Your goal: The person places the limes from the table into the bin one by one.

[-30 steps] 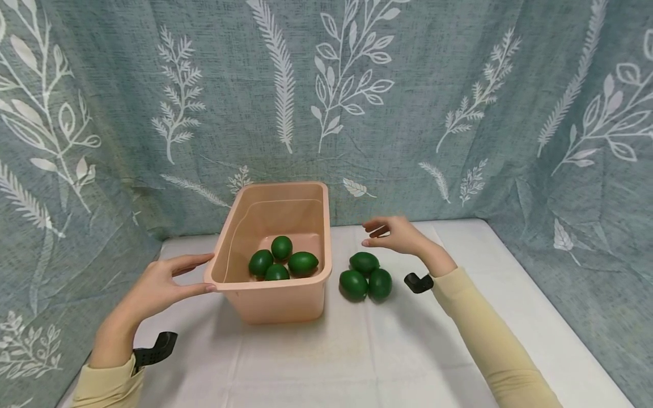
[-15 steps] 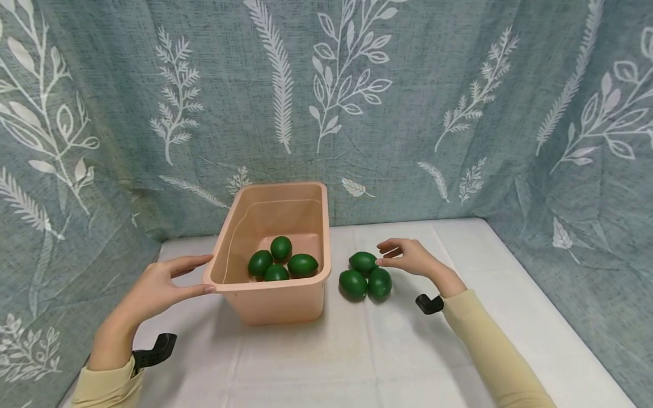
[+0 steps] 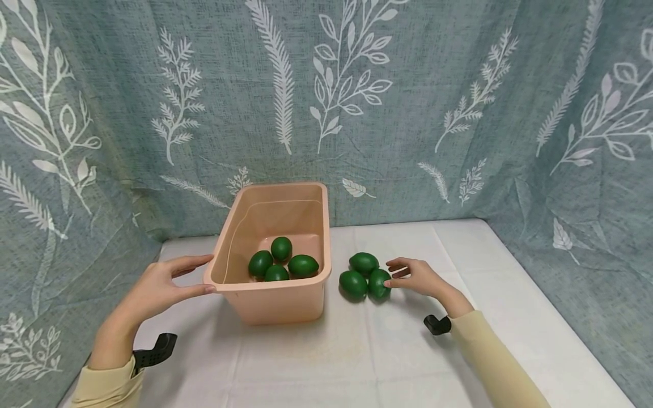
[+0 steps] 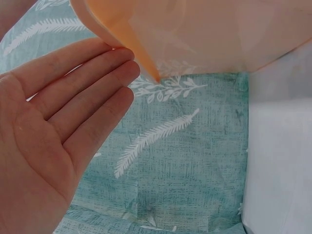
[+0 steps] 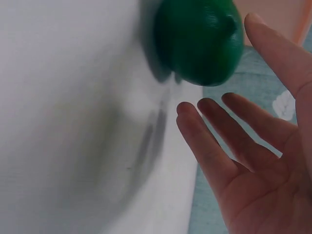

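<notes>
From the head view I see my left hand [image 3: 160, 286] at the lower left of centre, forearm rising from the bottom left corner in a pale yellow sleeve [image 3: 104, 388], fingers straight and together, thumb along the near left corner of the peach bin [image 3: 275, 303] and the other fingertips at its left rim. My left wrist view confirms this: the palm is flat and released, fingertips just touching the bin's corner edge, nothing curled round it. The bin sits on the white table [image 3: 357, 362] left of the frame's centre, and four green limes [image 3: 282, 263] lie clustered on its floor toward the near wall. My right hand [image 3: 415, 277] reaches in from the lower right, wrist low over the table, fingers extended and loosely spread toward three more limes grouped just right of the bin. Its fingertips meet the nearest lime [image 3: 380, 283], the right one of the group; that lime touches the front lime [image 3: 353, 284] beside it, and the rear lime [image 3: 364, 263] sits just behind both. In the right wrist view the palm is open, thumb above and fingers below the lime's end, not yet closed round it. A leaf-patterned teal curtain [image 3: 459, 85] fills the upper frame.
</notes>
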